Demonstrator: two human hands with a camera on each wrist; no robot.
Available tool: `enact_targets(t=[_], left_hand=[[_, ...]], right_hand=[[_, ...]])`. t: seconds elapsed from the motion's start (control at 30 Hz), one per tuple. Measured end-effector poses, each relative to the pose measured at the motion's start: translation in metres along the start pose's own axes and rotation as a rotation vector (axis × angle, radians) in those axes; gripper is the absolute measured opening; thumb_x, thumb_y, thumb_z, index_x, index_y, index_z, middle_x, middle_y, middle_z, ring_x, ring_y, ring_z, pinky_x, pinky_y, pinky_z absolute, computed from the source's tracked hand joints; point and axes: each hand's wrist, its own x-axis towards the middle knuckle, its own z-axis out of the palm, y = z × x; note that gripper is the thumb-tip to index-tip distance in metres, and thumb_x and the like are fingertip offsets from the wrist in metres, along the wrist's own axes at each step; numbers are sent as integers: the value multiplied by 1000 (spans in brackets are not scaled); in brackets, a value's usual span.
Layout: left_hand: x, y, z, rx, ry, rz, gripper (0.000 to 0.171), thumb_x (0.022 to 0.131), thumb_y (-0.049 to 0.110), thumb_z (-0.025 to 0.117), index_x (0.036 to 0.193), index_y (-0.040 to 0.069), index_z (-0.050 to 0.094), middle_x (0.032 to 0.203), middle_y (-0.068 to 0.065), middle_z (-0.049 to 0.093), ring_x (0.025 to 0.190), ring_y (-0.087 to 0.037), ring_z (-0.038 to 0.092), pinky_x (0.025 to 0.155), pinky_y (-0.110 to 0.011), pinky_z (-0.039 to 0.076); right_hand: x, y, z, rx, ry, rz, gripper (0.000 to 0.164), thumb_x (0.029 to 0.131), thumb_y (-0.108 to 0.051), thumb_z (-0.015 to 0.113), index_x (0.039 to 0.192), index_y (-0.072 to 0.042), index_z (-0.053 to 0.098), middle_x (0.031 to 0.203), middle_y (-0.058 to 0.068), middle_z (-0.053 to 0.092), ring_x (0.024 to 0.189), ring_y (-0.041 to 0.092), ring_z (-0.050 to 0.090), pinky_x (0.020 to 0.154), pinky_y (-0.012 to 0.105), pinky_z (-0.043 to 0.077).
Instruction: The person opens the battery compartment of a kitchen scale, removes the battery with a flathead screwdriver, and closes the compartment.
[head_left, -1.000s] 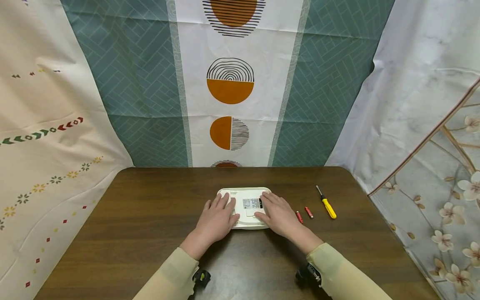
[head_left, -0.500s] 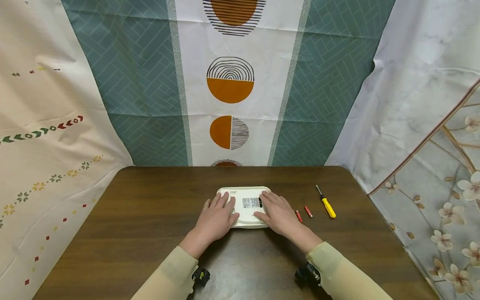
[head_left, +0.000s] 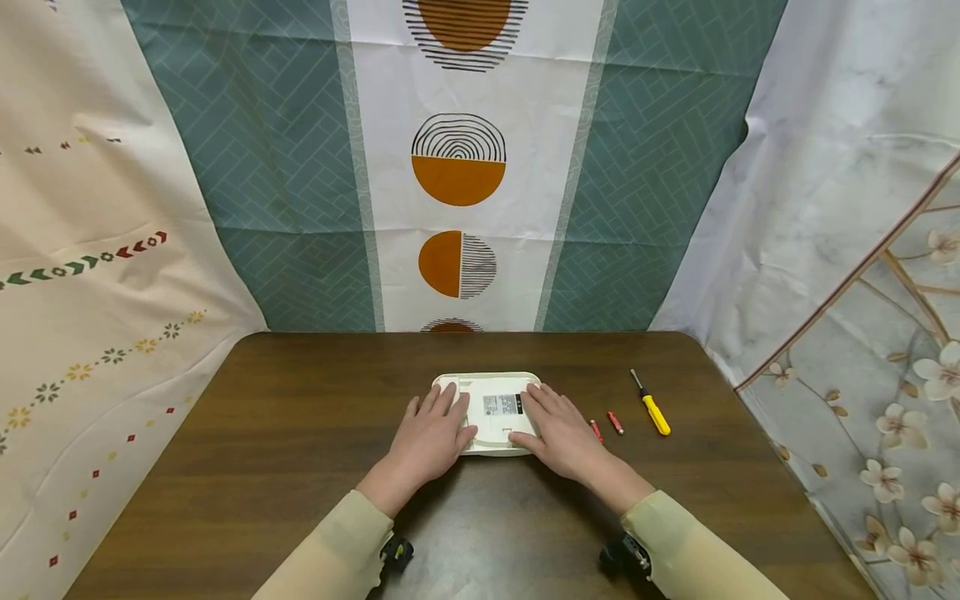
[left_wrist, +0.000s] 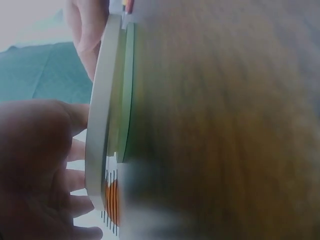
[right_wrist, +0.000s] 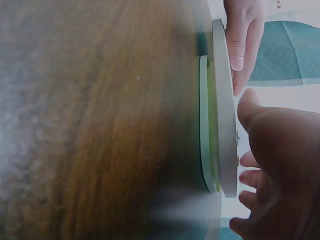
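Observation:
A flat white device (head_left: 487, 427) with rounded corners lies label side up on the table. Its printed label (head_left: 502, 405) shows between the two hands. My left hand (head_left: 432, 433) rests on the left part with its fingers extended. On the right part lies my right hand (head_left: 562, 429), fingers likewise extended, its thumb near a small mark on the lower middle. Seen from the side in the right wrist view, the device (right_wrist: 225, 115) has a thick white body above a thinner, green-tinted layer at the table.
Two red batteries (head_left: 615, 422) lie just right of my right hand, one partly hidden behind it. Farther right is a screwdriver (head_left: 657, 415) with a yellow handle. Patterned cloths (head_left: 461, 192) hang behind and beside the brown table (head_left: 300, 467).
My right hand has shifted slightly, its thumb now a little nearer the device's front edge, baring a small mark there. The left hand stays on the device.

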Motion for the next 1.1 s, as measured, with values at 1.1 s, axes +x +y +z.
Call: enact_targets(t=[1.1], left_hand=[[-27, -4, -3, -26, -19, 26, 76, 107, 51, 72, 166, 8, 50, 175, -25, 34, 157, -53, 37, 124, -71, 30]], right_hand=[[-13, -1, 2, 17, -73, 34, 101, 99, -59, 78, 171, -2, 36, 180, 24, 23, 165, 41, 27, 133, 59, 21]])
